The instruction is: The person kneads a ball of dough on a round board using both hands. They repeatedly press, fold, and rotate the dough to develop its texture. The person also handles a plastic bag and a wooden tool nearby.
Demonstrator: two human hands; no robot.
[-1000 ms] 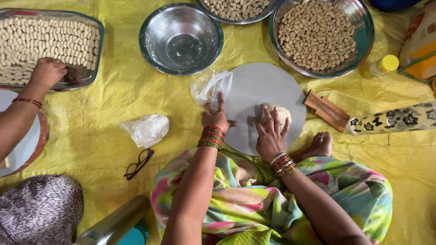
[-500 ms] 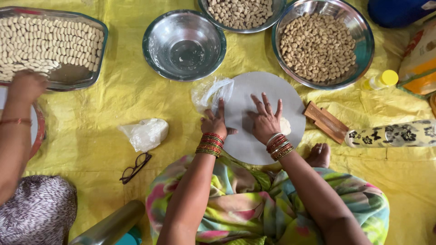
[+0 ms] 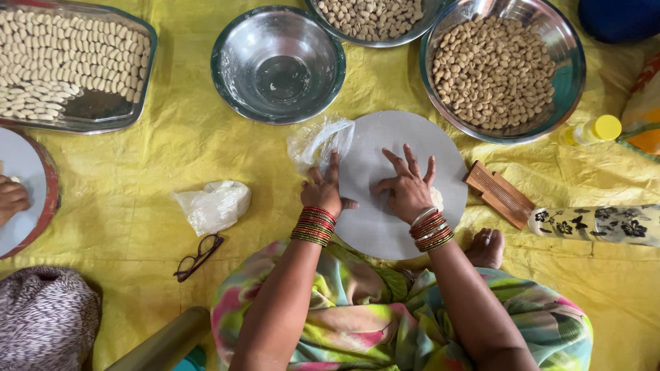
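Right now dough lump (image 3: 436, 198) sits on the round grey board (image 3: 385, 227), near its right edge, mostly hidden under the right hand (image 3: 407, 189); only a pale sliver shows beside the wrist. Right hand flat, fingers spread, pressing down on it. Left hand (image 3: 323, 191) also flat, fingers extended, at the board's left rim, touching the crumpled clear plastic bag (image 3: 317, 141) that overlaps the rim there. Hands apart, neither clamped on anything.

Around: wooden ridged block (image 3: 499, 194) just off the board's right edge, patterned rolling pin (image 3: 595, 225) beyond it. Yellow-capped bottle (image 3: 591, 130) near the big steel bowl of shaped pieces (image 3: 500, 71). Empty steel bowl (image 3: 278, 64) above left, second filled bowl (image 3: 372, 17) at top edge. Tray of rowed pieces (image 3: 69, 65) far left. White bag wad (image 3: 213, 205) and eyeglasses (image 3: 198, 257) on the yellow sheet (image 3: 137, 185) left of the board.

Another person's hand (image 3: 12, 198) on a red-rimmed board (image 3: 27, 192) at left edge, well apart.

Open sheet shows between board and bowls.
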